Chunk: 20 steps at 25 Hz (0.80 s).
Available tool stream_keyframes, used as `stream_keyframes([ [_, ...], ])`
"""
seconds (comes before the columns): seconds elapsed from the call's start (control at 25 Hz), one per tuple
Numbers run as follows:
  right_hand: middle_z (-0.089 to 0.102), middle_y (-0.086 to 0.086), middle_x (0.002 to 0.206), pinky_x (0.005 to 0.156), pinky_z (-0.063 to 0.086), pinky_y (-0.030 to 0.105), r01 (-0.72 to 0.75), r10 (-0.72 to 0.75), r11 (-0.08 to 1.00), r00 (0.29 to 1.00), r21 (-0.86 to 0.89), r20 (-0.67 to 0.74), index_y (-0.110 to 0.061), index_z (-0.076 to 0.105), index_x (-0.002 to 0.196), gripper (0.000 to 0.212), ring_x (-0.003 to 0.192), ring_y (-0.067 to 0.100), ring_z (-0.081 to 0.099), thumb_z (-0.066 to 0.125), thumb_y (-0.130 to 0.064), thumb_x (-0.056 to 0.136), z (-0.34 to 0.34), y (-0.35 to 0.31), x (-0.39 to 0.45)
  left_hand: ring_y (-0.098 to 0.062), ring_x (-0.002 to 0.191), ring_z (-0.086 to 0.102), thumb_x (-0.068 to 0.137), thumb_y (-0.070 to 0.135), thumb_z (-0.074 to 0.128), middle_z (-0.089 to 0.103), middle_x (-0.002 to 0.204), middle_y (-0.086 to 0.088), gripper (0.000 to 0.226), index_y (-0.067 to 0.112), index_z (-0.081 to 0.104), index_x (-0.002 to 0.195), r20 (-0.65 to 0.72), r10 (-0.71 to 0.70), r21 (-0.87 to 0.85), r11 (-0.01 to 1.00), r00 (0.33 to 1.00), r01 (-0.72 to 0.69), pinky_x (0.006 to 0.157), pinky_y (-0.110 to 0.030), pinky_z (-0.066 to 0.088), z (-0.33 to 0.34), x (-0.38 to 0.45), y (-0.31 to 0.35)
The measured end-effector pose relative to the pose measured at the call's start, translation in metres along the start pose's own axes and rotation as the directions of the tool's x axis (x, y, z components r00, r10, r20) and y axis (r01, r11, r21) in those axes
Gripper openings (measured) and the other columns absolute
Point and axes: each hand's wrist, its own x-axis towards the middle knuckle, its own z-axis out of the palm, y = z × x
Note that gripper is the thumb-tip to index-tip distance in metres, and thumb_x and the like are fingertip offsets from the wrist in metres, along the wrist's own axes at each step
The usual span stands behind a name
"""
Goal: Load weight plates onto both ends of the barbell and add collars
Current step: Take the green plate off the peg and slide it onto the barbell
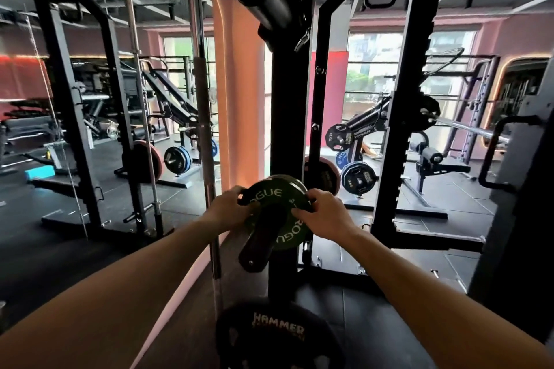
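You are gripping the green plate [277, 204] with both hands.
Your left hand [230, 207] and right hand [323, 213] are clasping its opposite edges; the storage peg [260, 243] is jutting out between them.

A single wide-angle view from the person's head looks forward and slightly down along both outstretched forearms. The left hand [232, 206] and right hand [325, 213] sit close, near frame centre. Beyond the hands the gym floor [449, 189] recedes, edges bowed.
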Motion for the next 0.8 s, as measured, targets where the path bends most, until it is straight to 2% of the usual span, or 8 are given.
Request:
stream_keyframes([
  [0.08, 0.064, -0.015, 0.08, 0.053, 0.042, 0.005, 0.029, -0.029, 1.0, 0.999, -0.008, -0.017, -0.019, 0.069, 0.107, 0.024, 0.071, -0.001, 0.06, 0.075, -0.03, 0.087, 0.003, -0.013, -0.027, -0.024, 0.089, 0.065, 0.094, 0.04, 0.068, 0.071, 0.116, -0.008, 0.041, 0.018, 0.059, 0.128, -0.012, 0.035, 0.061, 0.998, 0.999, -0.034, 0.075, -0.031, 0.047, -0.012, -0.032, -0.002],
  [0.2, 0.061, -0.018, 0.082, 0.05, 0.04, 0.005, 0.043, -0.043, 0.999, 0.999, 0.005, -0.007, -0.018, 0.067, 0.113, 0.026, 0.071, -0.01, 0.054, 0.074, -0.027, 0.089, 0.006, -0.032, -0.072, -0.02, 0.092, 0.063, 0.093, 0.041, 0.068, 0.072, 0.108, -0.004, 0.029, 0.024, 0.062, 0.116, -0.036, 0.155, 0.192, 0.971, 0.987, -0.145, 0.076, -0.031, 0.043, -0.031, -0.083, -0.004],
  [0.32, 0.055, -0.023, 0.08, 0.054, 0.035, 0.006, 0.043, -0.043, 0.999, 0.999, -0.014, -0.028, -0.022, 0.063, 0.109, 0.023, 0.071, -0.007, 0.053, 0.072, -0.028, 0.089, 0.006, -0.052, -0.126, -0.018, 0.09, 0.061, 0.092, 0.045, 0.068, 0.068, 0.1, 0.003, 0.023, 0.03, 0.062, 0.108, -0.054, 0.242, 0.234, 0.946, 0.969, -0.223, 0.075, -0.031, 0.043, -0.051, -0.137, 0.0],
  [0.4, 0.056, -0.019, 0.08, 0.054, 0.034, 0.008, 0.022, -0.023, 0.999, 0.998, -0.028, -0.05, -0.023, 0.06, 0.102, 0.019, 0.071, -0.002, 0.055, 0.072, -0.031, 0.089, -0.006, -0.064, -0.157, -0.017, 0.09, 0.063, 0.09, 0.047, 0.068, 0.066, 0.095, 0.007, 0.021, 0.033, 0.062, 0.105, -0.05, 0.288, 0.226, 0.936, 0.956, -0.27, 0.076, -0.032, 0.047, -0.059, -0.166, 0.01],
  [0.52, 0.063, -0.008, 0.084, 0.06, 0.042, 0.017, -0.009, 0.005, 0.998, 0.997, -0.059, -0.074, -0.014, 0.063, 0.101, 0.022, 0.08, 0.013, 0.063, 0.073, -0.031, 0.089, -0.043, -0.08, -0.199, -0.018, 0.093, 0.067, 0.09, 0.048, 0.069, 0.067, 0.092, 0.01, 0.023, 0.034, 0.064, 0.108, -0.02, 0.36, 0.189, 0.917, 0.933, -0.35, 0.085, -0.036, 0.052, -0.061, -0.195, 0.037],
  [0.64, 0.064, -0.005, 0.087, 0.064, 0.046, 0.017, -0.056, 0.043, 0.993, 0.992, -0.107, -0.115, -0.011, 0.067, 0.106, 0.026, 0.086, 0.018, 0.065, 0.073, -0.03, 0.09, -0.099, -0.085, -0.248, -0.016, 0.096, 0.065, 0.089, 0.048, 0.07, 0.07, 0.105, 0.005, 0.035, 0.031, 0.067, 0.119, -0.008, 0.448, 0.131, 0.887, 0.894, -0.443, 0.087, -0.037, 0.052, -0.039, -0.22, 0.082],
  [0.8, 0.065, -0.006, 0.087, 0.072, 0.054, 0.024, -0.18, 0.148, 0.973, 0.966, -0.142, -0.211, -0.016, 0.065, 0.104, 0.025, 0.084, 0.014, 0.067, 0.074, -0.033, 0.089, -0.177, -0.069, -0.323, -0.014, 0.092, 0.065, 0.088, 0.057, 0.066, 0.07, 0.102, 0.009, 0.036, 0.031, 0.065, 0.113, 0.082, 0.534, 0.081, 0.838, 0.841, -0.54, 0.08, -0.033, 0.051, 0.012, -0.252, 0.154],
])
